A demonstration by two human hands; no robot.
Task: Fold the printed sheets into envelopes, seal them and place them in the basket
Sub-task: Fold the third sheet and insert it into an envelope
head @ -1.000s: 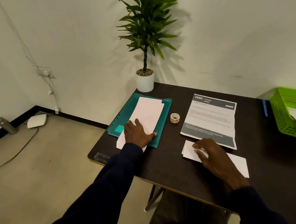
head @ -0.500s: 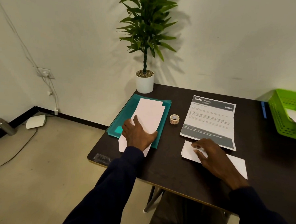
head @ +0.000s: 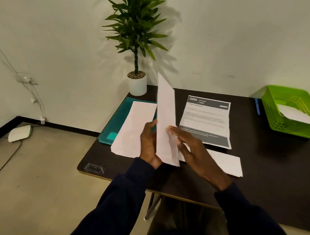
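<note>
The left hand [head: 148, 144] grips a white sheet [head: 165, 107] by its lower left edge and holds it nearly upright above the desk [head: 270, 165]. The right hand [head: 193, 147] lies with straight fingers against the sheet's right face. Left of it, a paper stack [head: 133, 129] rests on a teal folder [head: 115, 123]. The printed sheet [head: 206, 120] lies flat to the right, with a white envelope [head: 225, 164] just in front of it. The green basket [head: 283, 117] stands well apart at the far right and holds white paper.
</note>
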